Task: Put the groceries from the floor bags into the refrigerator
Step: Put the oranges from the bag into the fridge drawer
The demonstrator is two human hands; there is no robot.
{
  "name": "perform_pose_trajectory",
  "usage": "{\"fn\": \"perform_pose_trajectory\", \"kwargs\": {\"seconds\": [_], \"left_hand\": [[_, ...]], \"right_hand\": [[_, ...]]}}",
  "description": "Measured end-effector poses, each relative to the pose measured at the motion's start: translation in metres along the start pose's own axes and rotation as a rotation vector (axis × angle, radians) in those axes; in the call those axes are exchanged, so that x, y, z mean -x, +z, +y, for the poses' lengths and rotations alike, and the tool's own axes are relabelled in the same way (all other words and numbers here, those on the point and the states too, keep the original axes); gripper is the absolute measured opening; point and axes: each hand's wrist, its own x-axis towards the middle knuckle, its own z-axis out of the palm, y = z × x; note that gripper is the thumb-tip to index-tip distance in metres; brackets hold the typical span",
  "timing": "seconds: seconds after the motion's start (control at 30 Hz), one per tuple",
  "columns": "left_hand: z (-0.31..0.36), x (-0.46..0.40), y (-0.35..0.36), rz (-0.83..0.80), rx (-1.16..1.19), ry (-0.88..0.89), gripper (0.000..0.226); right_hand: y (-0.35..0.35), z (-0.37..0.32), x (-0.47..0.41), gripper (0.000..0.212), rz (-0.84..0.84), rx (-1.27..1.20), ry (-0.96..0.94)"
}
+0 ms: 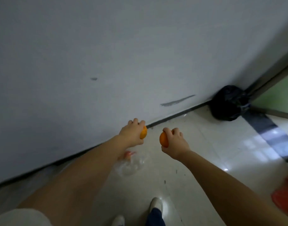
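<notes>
My left hand (131, 132) is closed around an orange (144, 132), of which only the right edge shows past my fingers. My right hand (176, 142) grips a second orange (163, 139) from the right side. Both hands are held out in front of me above the floor, a short gap between them. Below my left forearm a clear plastic bag (131, 165) lies on the tiles by the wall, with something pinkish-red at its top. An orange-red bag (285, 196) shows at the right edge. The refrigerator is out of sight.
A large white wall (107, 54) fills the upper left, meeting the pale tiled floor (205, 160) at a dark baseboard. A tied black rubbish bag (228, 103) sits in the corner beside a green door frame. My white shoes (156, 206) are at the bottom.
</notes>
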Motion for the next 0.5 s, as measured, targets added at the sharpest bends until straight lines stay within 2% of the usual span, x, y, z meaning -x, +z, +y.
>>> {"fn": "perform_pose_trajectory", "kwargs": {"seconds": [0.23, 0.5], "left_hand": [[0.122, 0.022, -0.088, 0.103, -0.148, 0.403, 0.070], [0.300, 0.110, -0.077, 0.104, -0.271, 0.863, 0.070]], "right_hand": [[-0.080, 0.029, 0.121, 0.075, 0.332, -0.088, 0.257], [-0.105, 0.102, 0.319, 0.075, 0.534, -0.067, 0.632]]}}
